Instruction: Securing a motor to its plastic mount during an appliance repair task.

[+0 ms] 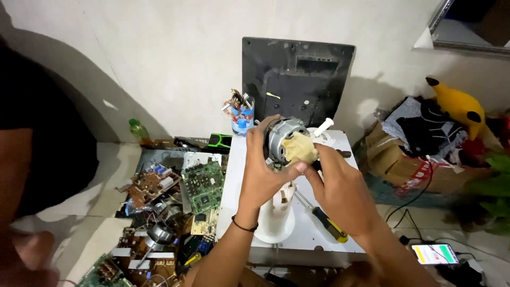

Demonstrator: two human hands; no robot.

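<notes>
Gripping a silver fan motor [284, 139] from the left, the left hand [263, 170] wraps its fingers around the housing above the white table [234, 180]; the right hand [340, 186] closes on a beige cap [300, 149] at the motor's near face, thumb pressed against it; a white fan stand [276, 215] rises under the motor; a yellow-handled screwdriver [326, 223] lies on the table, near right; green circuit boards [204, 186] crowd the floor to the left; a phone [434, 253] glows at the near right.
</notes>
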